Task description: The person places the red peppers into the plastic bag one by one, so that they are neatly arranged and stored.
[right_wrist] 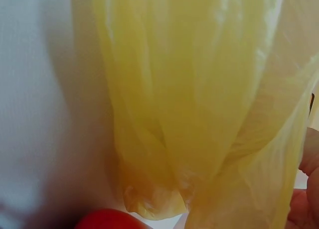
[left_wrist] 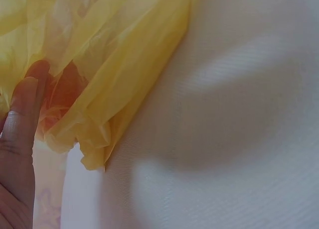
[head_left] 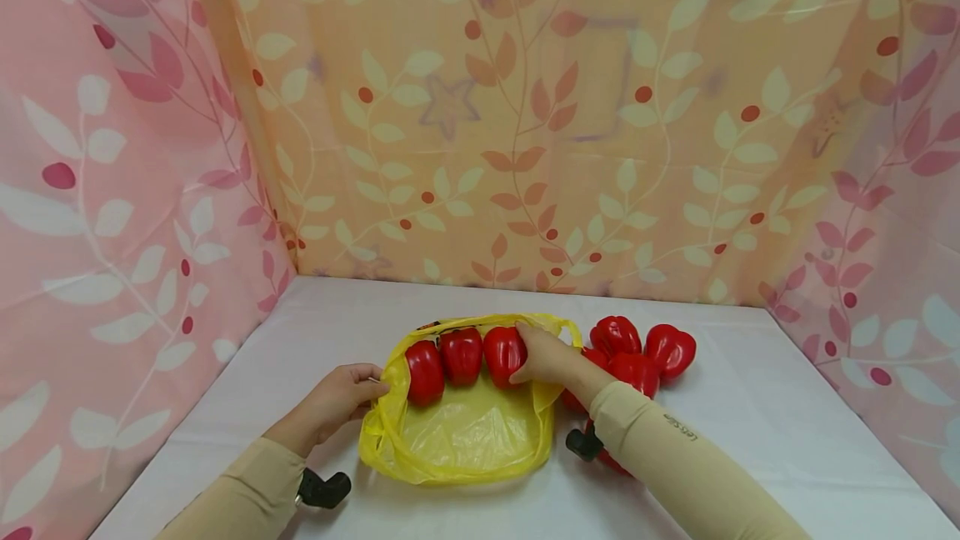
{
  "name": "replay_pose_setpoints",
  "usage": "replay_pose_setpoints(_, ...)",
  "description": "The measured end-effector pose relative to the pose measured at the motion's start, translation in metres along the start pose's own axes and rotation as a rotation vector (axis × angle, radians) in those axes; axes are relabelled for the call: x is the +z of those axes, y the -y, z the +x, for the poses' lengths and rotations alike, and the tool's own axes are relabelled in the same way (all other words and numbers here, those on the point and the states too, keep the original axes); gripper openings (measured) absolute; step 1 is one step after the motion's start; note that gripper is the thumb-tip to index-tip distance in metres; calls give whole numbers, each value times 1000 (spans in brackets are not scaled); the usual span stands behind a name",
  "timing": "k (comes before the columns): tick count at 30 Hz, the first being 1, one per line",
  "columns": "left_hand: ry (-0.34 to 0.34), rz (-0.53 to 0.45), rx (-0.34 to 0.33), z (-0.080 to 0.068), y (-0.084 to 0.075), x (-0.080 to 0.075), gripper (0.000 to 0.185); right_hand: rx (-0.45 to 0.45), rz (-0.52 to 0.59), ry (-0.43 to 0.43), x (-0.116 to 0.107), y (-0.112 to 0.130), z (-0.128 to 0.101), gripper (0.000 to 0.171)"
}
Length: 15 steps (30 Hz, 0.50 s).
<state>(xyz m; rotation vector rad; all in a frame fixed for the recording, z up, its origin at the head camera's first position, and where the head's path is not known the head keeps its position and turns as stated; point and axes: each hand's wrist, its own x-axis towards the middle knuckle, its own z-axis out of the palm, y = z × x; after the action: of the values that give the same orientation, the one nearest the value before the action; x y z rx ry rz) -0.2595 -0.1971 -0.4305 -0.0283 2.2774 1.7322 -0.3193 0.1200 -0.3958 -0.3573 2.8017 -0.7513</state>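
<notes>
At lower centre, the yellow bag (head_left: 476, 436) gapes; the left hand (head_left: 337, 400) pinches its left rim. Inside sit three red peppers (head_left: 461, 355) in a row, the right hand (head_left: 551, 357) gripping the rightmost. Loose peppers (head_left: 670, 351) lie right.

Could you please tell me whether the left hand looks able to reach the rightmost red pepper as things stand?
Probably not directly: the yellow bag and the right arm lie between the left hand and the rightmost red pepper, so it would likely need to go around.
</notes>
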Motion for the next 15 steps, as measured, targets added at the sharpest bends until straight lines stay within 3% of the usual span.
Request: replay_pose_setpoints(15, 1, -10, 1, 1, 0, 2, 24, -29, -10, -38, -19, 8, -13, 77)
